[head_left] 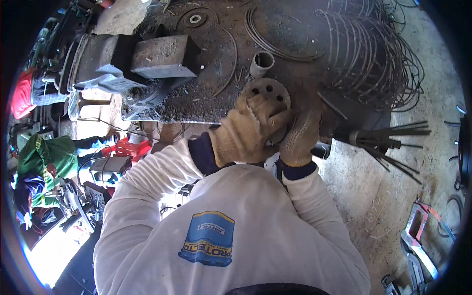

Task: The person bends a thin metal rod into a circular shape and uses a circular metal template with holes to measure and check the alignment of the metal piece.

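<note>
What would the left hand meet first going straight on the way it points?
The left hand, at the holed metal disc, would likely meet the right hand first, though depth is unclear.

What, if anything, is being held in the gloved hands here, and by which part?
The left hand appears to hold a round metal plate with holes, covering its near part; the far edge is bare. Whether the right hand grips anything is hidden.

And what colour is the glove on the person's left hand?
The glove is brownish tan, seen best in the head view.
</note>
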### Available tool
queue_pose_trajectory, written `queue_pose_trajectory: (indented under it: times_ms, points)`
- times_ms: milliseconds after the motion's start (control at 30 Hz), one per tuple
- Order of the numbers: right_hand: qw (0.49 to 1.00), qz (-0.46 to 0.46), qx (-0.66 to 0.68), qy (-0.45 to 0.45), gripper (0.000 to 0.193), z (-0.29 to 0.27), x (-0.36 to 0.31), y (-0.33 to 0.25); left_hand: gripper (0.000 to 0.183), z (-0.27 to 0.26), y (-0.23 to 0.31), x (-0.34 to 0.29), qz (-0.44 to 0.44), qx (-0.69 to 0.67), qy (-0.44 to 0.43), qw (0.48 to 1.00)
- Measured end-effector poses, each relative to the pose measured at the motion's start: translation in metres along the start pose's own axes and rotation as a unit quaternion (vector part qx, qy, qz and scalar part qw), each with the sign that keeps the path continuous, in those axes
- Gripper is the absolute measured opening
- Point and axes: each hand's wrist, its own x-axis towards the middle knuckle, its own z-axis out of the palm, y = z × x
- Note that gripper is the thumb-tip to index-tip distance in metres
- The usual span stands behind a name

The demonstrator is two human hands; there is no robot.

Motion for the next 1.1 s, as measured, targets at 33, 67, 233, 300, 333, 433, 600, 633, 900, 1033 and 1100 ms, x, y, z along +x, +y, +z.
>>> queue_pose_trajectory:
  times_ms: [33,67,233,300,333,433,600,633,900,1033,1100]
  points:
    - [1.000,0.004,0.000,-0.002,0.049,0.002,0.001,-0.002,0.063,-0.001,0.001,0.001,0.000,-0.016,0.017,1.000]
    - [1.000,0.008,0.003,-0.002,0.049,0.004,0.001,-0.005,0.063,-0.003,0.003,0.001,-0.001,-0.012,0.020,1.000]
    - [1.000,0.021,-0.002,-0.007,0.047,0.009,0.001,-0.013,0.060,0.008,0.002,0.003,-0.018,-0.005,0.005,1.000]
    - [1.000,0.021,-0.018,-0.003,0.046,0.010,0.001,-0.014,0.060,0.008,0.002,0.002,-0.005,-0.012,0.018,1.000]
    - [0.999,0.021,-0.026,-0.001,0.046,0.012,0.001,-0.016,0.061,0.005,0.002,0.000,-0.004,-0.004,0.023,1.000]
    - [0.998,0.024,-0.052,0.029,0.045,0.017,0.000,-0.025,0.063,-0.002,0.003,0.000,0.002,-0.004,0.021,1.000]
    - [0.985,0.020,-0.162,0.055,0.043,0.009,-0.012,-0.037,0.068,-0.005,0.000,0.004,0.029,-0.010,0.025,0.999]
    - [0.975,0.006,-0.219,0.033,0.042,0.003,-0.014,-0.039,0.072,-0.006,0.001,0.004,0.027,-0.003,0.038,0.999]
    - [0.975,0.135,-0.176,0.002,0.031,-0.018,-0.038,-0.044,0.095,-0.029,0.008,-0.010,0.024,-0.085,0.044,0.995]
    - [0.987,0.155,-0.032,-0.011,0.031,-0.014,-0.048,-0.064,0.104,-0.048,-0.002,-0.047,0.052,-0.033,0.113,0.992]
    - [0.988,0.145,-0.048,-0.024,0.027,-0.014,-0.048,-0.080,0.101,-0.053,0.001,-0.058,0.064,0.028,0.144,0.987]
